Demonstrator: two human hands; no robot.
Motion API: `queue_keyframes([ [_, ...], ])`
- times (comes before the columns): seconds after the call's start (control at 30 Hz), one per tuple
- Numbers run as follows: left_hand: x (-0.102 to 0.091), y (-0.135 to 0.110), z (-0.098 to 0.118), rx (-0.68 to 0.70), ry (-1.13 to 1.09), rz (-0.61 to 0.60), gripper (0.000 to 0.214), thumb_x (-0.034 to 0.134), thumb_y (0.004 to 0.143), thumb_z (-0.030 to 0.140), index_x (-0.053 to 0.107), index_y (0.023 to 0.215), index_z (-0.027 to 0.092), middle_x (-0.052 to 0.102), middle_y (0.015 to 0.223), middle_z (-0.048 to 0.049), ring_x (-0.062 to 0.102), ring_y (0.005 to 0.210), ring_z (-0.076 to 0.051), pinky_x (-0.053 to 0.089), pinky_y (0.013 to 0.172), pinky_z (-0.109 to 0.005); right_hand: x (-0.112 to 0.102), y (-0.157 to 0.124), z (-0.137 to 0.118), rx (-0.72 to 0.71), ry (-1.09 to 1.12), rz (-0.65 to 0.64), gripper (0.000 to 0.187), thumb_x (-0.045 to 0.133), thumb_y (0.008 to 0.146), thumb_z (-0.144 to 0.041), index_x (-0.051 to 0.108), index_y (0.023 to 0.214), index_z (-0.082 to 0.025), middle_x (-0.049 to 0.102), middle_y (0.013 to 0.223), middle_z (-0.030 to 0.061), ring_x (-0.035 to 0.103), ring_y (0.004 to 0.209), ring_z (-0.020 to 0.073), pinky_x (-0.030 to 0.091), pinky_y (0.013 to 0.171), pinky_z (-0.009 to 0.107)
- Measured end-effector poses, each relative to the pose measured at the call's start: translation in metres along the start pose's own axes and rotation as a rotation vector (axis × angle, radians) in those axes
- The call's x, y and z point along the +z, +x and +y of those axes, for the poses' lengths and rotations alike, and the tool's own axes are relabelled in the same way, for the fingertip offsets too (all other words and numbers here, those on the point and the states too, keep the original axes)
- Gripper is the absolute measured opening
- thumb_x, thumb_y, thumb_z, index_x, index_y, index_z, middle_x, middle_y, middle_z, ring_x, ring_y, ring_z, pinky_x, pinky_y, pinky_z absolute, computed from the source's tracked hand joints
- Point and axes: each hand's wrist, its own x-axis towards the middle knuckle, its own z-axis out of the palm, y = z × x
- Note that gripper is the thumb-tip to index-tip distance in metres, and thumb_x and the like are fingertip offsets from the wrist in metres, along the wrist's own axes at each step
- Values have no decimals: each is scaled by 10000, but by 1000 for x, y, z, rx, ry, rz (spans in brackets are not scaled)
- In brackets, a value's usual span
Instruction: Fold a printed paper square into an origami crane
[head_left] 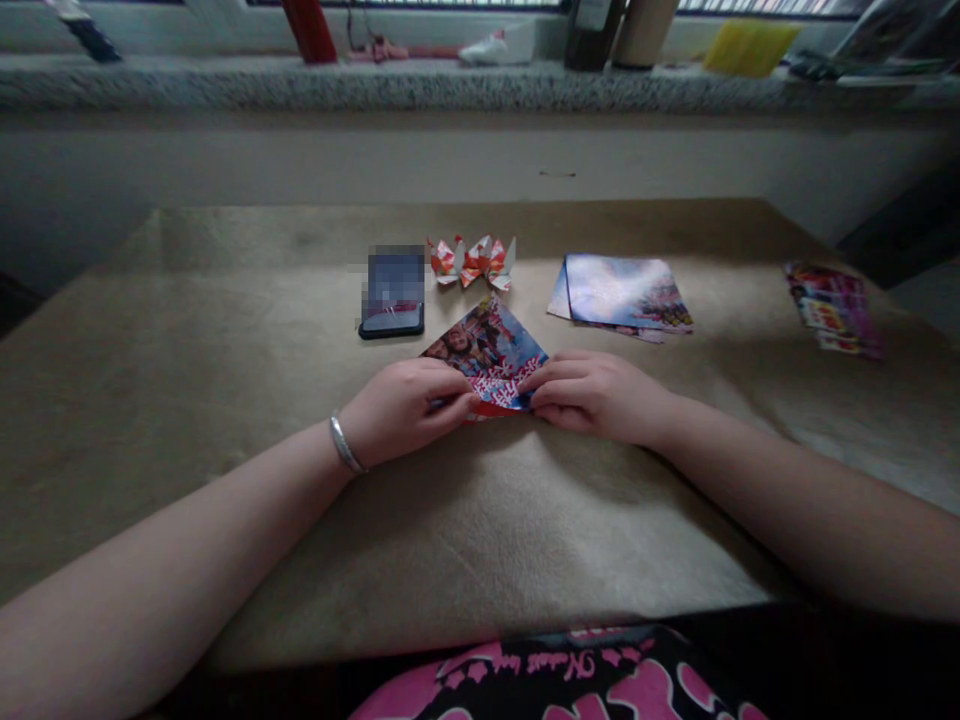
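Note:
A printed sheet of paper (491, 345), with pictures and white lettering, lies on the table in front of me, folded into a pointed shape with one corner facing away. Its near edge is lifted a little and shows red. My left hand (416, 400) pinches that edge at the left between thumb and fingers; a silver bangle sits on the wrist. At the right end of the same edge, the fingers of my right hand (592, 395) are closed on the paper. Just beyond the far corner stand folded red-and-white paper pieces (472, 262) with upright points.
A phone (394, 292) lies left of the folded pieces. To the right is a stack of printed sheets (626, 292), and farther right are more colourful papers (834, 310). Behind the table (225, 400) runs a stone windowsill (420, 88) with a red object (309, 30) and other items.

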Motion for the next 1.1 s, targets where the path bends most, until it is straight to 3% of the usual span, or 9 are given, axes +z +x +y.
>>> queue_keyframes([
  [0.2,2,2,-5,-146,125,-8,303,442,907,322,615,724,153,627,698,-34,544,666,-143,417,621,-247,-1,0,-1,101,-27,17,170,513,903,-232,669,930,-169,707,869,71,638,761,159,501,678,279],
  [0.47,7,2,-12,-115,341,-7,325,431,916,311,589,675,161,623,683,-40,545,667,-159,427,648,-268,5,1,0,101,-52,46,242,506,930,-235,701,1068,-199,732,1010,73,661,869,163,518,773,296],
  [0.93,8,-2,-16,-221,302,43,241,518,894,310,666,792,150,630,762,-41,548,647,-130,418,591,-234,14,2,-2,117,-218,-26,288,489,932,-216,709,1116,-194,681,972,116,581,864,204,487,719,329],
  [1.1,6,-2,-11,-91,191,30,289,488,918,361,702,917,166,646,964,-78,606,799,-159,502,715,-278,13,1,-2,142,-275,-26,296,482,937,-222,696,1141,-203,693,983,96,575,855,201,481,711,320],
])
